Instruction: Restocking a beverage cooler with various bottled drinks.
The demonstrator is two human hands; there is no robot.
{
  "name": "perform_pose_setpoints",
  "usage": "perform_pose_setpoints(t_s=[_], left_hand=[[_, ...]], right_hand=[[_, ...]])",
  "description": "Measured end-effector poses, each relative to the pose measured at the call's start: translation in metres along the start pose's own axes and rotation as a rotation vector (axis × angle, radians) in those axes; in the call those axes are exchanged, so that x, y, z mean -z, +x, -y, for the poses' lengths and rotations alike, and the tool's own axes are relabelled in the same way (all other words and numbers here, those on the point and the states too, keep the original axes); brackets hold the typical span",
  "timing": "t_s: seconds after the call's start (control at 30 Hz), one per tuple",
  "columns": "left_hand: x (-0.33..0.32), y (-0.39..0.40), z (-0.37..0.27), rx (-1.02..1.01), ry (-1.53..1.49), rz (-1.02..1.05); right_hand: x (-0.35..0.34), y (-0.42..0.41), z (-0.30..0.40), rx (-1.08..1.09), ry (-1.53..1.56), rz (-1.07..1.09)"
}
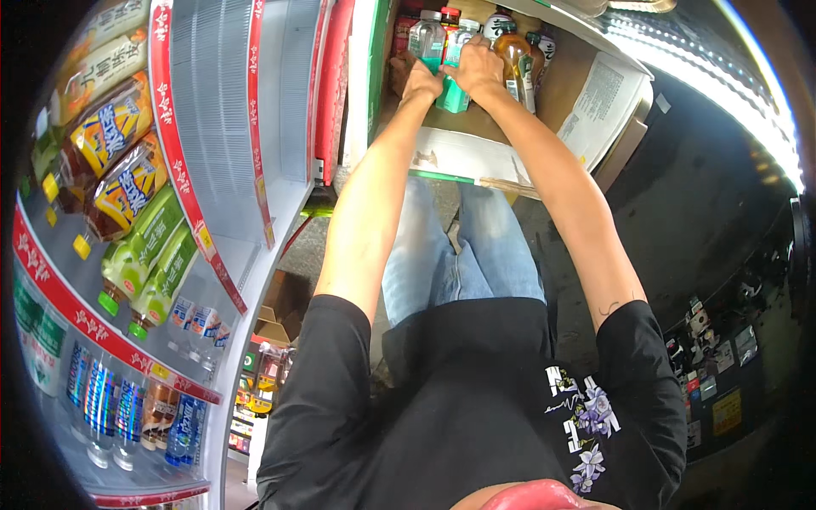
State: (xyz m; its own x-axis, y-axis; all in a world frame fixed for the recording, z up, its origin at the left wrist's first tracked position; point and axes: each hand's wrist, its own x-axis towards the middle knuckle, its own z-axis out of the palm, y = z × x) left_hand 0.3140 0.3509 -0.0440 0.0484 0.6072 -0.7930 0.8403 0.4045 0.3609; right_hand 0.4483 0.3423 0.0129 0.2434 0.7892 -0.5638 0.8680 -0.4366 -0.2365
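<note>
Both my hands are inside an open cardboard carton [465, 148] at the top of the view. My left hand [422, 83] curls around the lower part of a clear plastic bottle [428, 37] with a green label; its fingers are partly hidden. A second clear bottle with a green label [454, 95] stands just right of it, gripped from the right by my right hand [479, 67]. That hand's thumb lies across the label. Right beside my right hand stands an amber drink bottle [512, 54]. Red-capped bottles [451, 16] and a white-labelled bottle [497, 25] stand behind.
A drinks shelf with red edge strips [167, 95] rises on my left. It holds tea bottles [127, 185], green bottles [143, 242] and blue-labelled bottles [102, 389]. Brown cartons [275, 312] sit beyond its edge. A bright light strip [714, 70] runs along the upper right.
</note>
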Motion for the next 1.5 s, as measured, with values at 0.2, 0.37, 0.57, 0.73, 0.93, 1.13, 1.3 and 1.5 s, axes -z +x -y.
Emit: perform_pose_setpoints(t_s=[0.2,0.37,0.57,0.73,0.93,1.13,1.3,1.5], left_hand=[[-0.002,-0.006,0.008,-0.006,0.172,-0.255],[0.05,-0.047,0.02,-0.258,-0.017,-0.246],[0.123,-0.227,-0.109,-0.35,0.07,-0.283],[0.221,-0.351,-0.093,-0.551,-0.547,-0.022],[0.305,-0.433,-0.06,-0.817,-0.645,-0.249],[0.432,-0.506,-0.091,-1.287,-0.458,-0.912],[0.54,-0.539,-0.129,-1.543,-0.491,-1.286],[0.626,-0.548,-0.171,-1.634,-0.64,-1.494]], right_hand=[[-0.019,-0.008,0.013,-0.119,0.153,-0.147],[0.004,-0.019,0.032,-0.027,0.408,-0.009],[0.064,-0.097,-0.003,-0.054,0.59,-0.174],[0.173,-0.205,-0.002,0.194,1.177,-0.296],[0.284,-0.286,0.072,0.493,1.968,-0.05],[0.37,-0.274,0.211,0.832,1.768,-0.055],[0.501,-0.313,0.342,1.389,1.274,-0.69],[0.602,-0.318,0.434,1.57,1.134,-0.803]])
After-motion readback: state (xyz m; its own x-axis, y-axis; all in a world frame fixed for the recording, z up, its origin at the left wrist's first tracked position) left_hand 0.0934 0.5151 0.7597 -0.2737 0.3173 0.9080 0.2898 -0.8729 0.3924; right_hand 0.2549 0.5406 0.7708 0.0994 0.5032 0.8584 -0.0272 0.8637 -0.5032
